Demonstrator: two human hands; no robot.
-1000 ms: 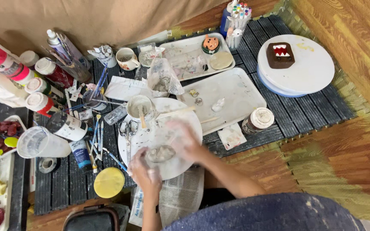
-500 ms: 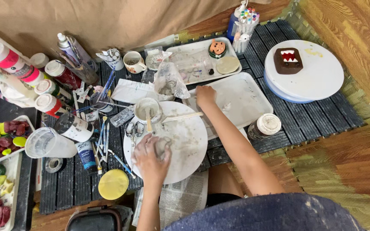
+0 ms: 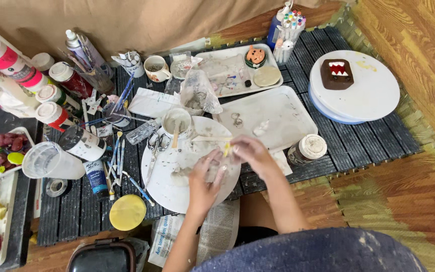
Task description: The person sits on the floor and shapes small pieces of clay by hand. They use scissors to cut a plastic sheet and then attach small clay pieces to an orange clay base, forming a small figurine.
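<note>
At the frame's centre, a greyish lump (image 3: pixel 212 173) is gripped by the left hand (image 3: pixel 205 181) over the round white plate (image 3: pixel 164 189); a small yellow piece (image 3: pixel 226 149) is pinched by the right hand (image 3: pixel 250 153).

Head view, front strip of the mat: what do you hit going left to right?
Clear plastic cup → yellow disc → left hand → right hand → white-lidded jar → white turntable bearing a brown block figure.
</note>
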